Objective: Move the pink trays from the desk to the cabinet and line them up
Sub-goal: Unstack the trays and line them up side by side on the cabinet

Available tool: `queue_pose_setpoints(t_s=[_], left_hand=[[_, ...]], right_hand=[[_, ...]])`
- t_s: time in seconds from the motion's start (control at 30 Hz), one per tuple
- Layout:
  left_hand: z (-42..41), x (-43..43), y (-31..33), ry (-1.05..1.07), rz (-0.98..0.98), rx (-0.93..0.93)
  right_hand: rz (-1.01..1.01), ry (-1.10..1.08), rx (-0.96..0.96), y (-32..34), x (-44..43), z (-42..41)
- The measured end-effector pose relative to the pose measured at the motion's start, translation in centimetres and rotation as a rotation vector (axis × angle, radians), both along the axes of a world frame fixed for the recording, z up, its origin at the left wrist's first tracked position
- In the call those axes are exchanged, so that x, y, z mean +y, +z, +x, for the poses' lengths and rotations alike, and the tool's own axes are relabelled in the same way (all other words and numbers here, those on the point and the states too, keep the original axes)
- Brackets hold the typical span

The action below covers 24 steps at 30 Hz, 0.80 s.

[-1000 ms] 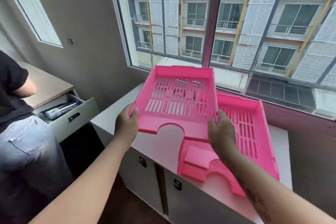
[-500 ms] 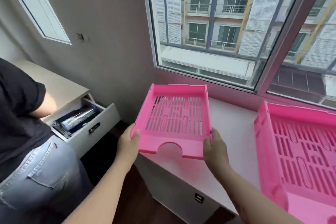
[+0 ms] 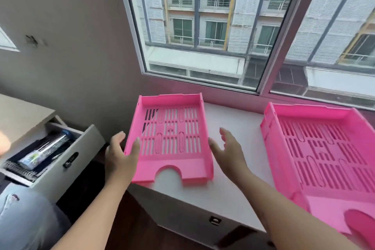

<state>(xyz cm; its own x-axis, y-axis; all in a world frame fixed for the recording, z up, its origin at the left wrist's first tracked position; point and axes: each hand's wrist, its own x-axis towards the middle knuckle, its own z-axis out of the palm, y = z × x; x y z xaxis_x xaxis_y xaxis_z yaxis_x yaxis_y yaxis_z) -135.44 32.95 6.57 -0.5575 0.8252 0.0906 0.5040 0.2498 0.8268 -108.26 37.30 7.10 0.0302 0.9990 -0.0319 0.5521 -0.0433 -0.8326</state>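
A pink slotted tray (image 3: 172,138) lies flat on the left end of the white cabinet top (image 3: 233,128), its left edge hanging slightly past the cabinet's side. My left hand (image 3: 119,154) is at the tray's left wall, thumb resting on its rim, fingers spread. My right hand (image 3: 229,152) hovers just off the tray's right wall, fingers apart and holding nothing. A second pink tray (image 3: 324,158), seemingly stacked on another, sits on the cabinet at the right, with a gap of bare top between the two.
The window (image 3: 233,26) and its sill run directly behind the cabinet. To the left, an open grey drawer (image 3: 52,154) holds a bottle and notebooks. Another person in jeans (image 3: 24,219) stands at the lower left. Dark floor lies between drawer and cabinet.
The tray came down from the air onto the cabinet's left end. Both hands have loosened from its front corners, the right one coming fully off.
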Motion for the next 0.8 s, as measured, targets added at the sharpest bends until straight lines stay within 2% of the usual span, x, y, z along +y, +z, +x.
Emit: queue_pose_setpoints(t_s=[0.13, 0.23, 0.33, 0.43, 0.53, 0.6, 0.67, 0.8], left_hand=[[6.9, 2.4, 3.9, -0.127, 0.178, 0.100], [14.2, 3.5, 4.7, -0.337, 0.176, 0.004], [21.8, 3.5, 4.4, -0.527, 0.084, -0.129], [28.2, 2.6, 4.0, -0.684, -0.133, -0.264], [32.4, 1.7, 3.6, -0.744, -0.287, -0.349], [34.0, 1.3, 3.2, -0.737, -0.330, -0.403], [34.5, 1.3, 3.0, -0.715, -0.349, -0.418], [33.0, 1.9, 3.3, -0.687, -0.355, -0.374]], right_hand=[[0.147, -0.103, -0.014, 4.3, 1.1, 4.9], [0.202, -0.211, -0.084, 6.6, 0.6, 10.4], [0.194, -0.306, -0.193, 7.9, -0.7, 17.2], [0.123, -0.451, -0.229, 8.0, -2.2, 24.2], [-0.036, -0.523, -0.370, 7.0, -3.9, 30.5], [-0.204, -0.487, -0.447, 5.9, -5.1, 33.2], [-0.307, -0.415, -0.402, 4.9, -6.1, 34.3], [-0.305, -0.319, -0.330, 4.8, -6.0, 33.5]])
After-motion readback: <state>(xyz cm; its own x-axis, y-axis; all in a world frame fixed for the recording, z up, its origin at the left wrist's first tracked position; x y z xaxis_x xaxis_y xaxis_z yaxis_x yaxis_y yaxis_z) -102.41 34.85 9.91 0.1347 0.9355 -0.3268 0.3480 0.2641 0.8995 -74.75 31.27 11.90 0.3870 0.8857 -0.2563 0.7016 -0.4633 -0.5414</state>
